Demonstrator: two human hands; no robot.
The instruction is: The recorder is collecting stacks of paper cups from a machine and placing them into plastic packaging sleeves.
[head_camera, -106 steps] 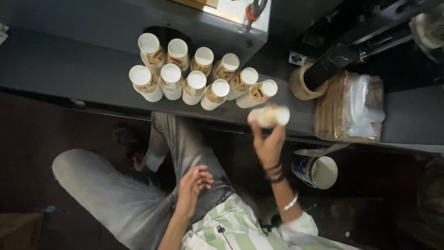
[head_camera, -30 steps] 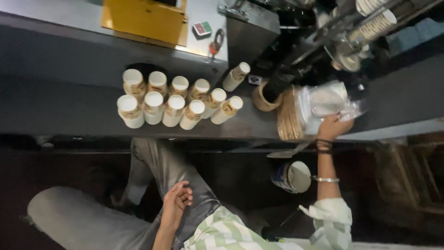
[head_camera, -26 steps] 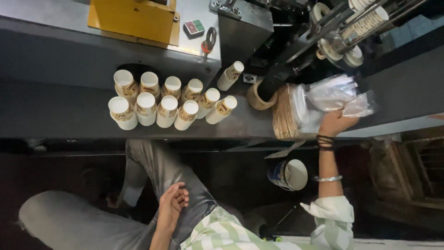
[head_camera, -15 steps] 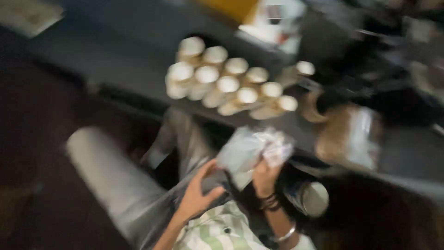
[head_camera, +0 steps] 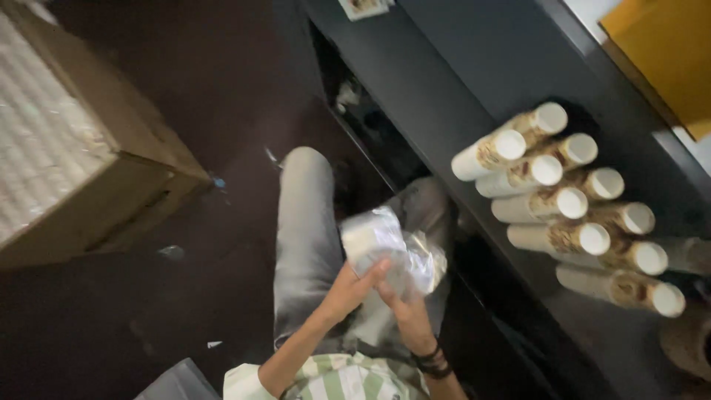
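Observation:
Over my lap both hands hold a crinkled clear plastic bag (head_camera: 389, 248) with a pale flat stack inside it. My left hand (head_camera: 355, 281) grips the bag's near left side with the fingers curled over it. From underneath and to the right, my right hand (head_camera: 404, 307), with dark bands on its wrist, clasps the bag too. I sit on the floor in grey trousers, knees bent toward a dark counter (head_camera: 474, 96). Several tall stacks of white paper cups (head_camera: 570, 200) stand in a cluster on that counter, to the right of my hands.
A large brown cardboard box (head_camera: 74, 148) stands on the dark floor at the left. A yellow panel (head_camera: 666, 52) sits at the top right behind the counter. A brown round object (head_camera: 685, 344) shows at the right edge. Small scraps lie on the floor.
My right hand took the plastic bag off the counter at the right and brought it down to my lap. My left hand joined it on the bag. The view swung left toward the floor.

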